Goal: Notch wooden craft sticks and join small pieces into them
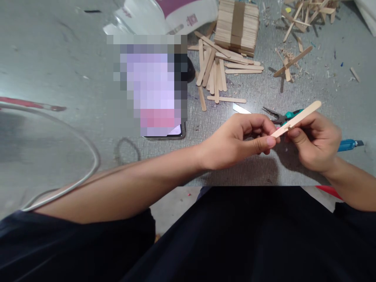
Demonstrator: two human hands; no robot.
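Note:
Both my hands hold one flat wooden craft stick (305, 111) above the grey table (58, 58), slanting up to the right. My left hand (237, 141) pinches its lower end between thumb and fingers. My right hand (315, 143) grips the stick's middle, fingers curled round it, where a small wooden piece seems to be attached. Green-handled pliers (283, 116) lie on the table just behind my hands.
Loose craft sticks (214, 72) lie scattered beyond, next to a bundled stack of sticks (237, 25). A phone (164, 129) lies left of centre. A blue-handled cutter (349, 145) sticks out past my right hand. Stick assemblies and shavings (305, 15) lie far right.

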